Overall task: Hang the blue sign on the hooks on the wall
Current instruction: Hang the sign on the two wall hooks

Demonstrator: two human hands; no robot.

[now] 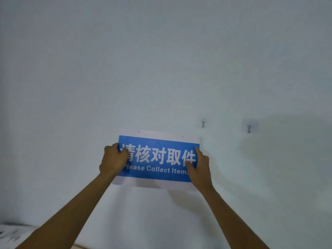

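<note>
The blue sign (158,159) has white lettering, a white border and two small holes along its top edge. It is held flat in front of the white wall, slightly tilted. My left hand (113,159) grips its left edge and my right hand (201,167) grips its right edge. Two small metal hooks are stuck on the wall up and to the right of the sign: the left hook (203,123) just above its top right corner, the right hook (249,128) farther right. The sign touches neither hook.
The white wall (161,69) fills almost the whole view. A pale, dark-speckled surface (12,234) shows in the bottom left corner.
</note>
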